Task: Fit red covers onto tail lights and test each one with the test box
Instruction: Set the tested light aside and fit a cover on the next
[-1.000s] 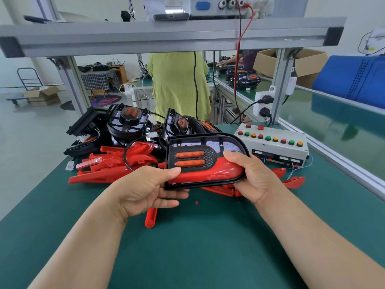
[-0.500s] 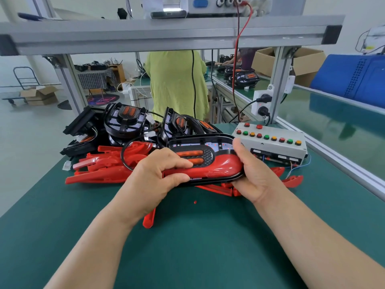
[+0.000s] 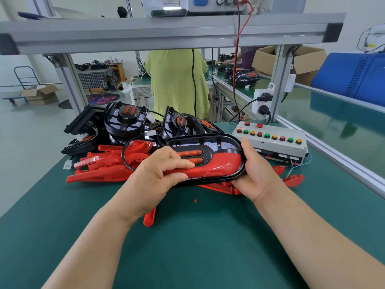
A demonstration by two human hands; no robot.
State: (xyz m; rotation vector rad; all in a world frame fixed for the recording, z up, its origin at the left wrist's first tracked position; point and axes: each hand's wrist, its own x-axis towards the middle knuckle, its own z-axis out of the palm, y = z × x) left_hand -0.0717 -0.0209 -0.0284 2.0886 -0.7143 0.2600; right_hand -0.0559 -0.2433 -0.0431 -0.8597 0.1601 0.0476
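Over green mat, left fingers now wrap the tail light; right fingers grip.

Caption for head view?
Left hand and right hand grip black oval tail light with glossy red plastic cover.

Both bare forearms reach forward from the near edge and converge, wrists roughly level. The left hand shows its back to the camera, knuckles raised, its fingers curled tight round the left end of the tail light. The right hand lies just right of that, palm cupped against the light's right end, with the thumb stretched up along the far rim. Its other fingers go underneath and are hidden. The right wrist bends slightly inward toward the left hand.
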